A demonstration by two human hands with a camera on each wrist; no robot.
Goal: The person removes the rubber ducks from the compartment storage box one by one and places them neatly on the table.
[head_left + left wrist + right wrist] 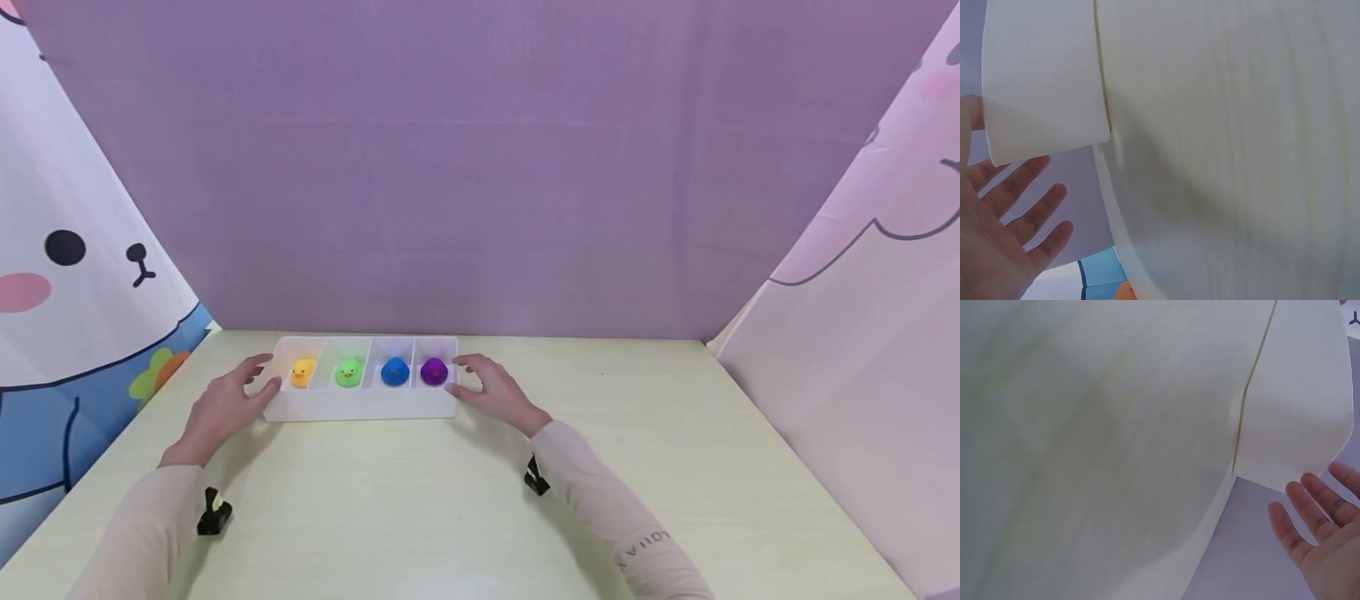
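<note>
A white tray (360, 406) with four compartments in a row lies on the pale wooden table (465, 500), near the far edge in front of the purple backdrop (480, 167), and it sits directly between the two hands. The left hand (225, 406) is at the tray's left end, fingers spread and relaxed, fingertips reaching toward the short wall; whether they actually touch it cannot be told from the head view, and in the left wrist view the fingers (1022, 212) are straight and held just apart from the tray's corner (1047, 81). The right hand (491, 390) mirrors it at the right end, fingers likewise extended and loose, holding nothing; in the right wrist view its fingertips (1310, 500) hover just beside the tray's outer wall (1291, 406). Counted: one tray, four compartments, four small toy ducks, one per compartment. From left to right they are a yellow duck (303, 371), a green duck (348, 372), a blue duck (394, 372) and a purple duck (433, 371). The yellow one is nearest the left hand, the purple one nearest the right
</note>
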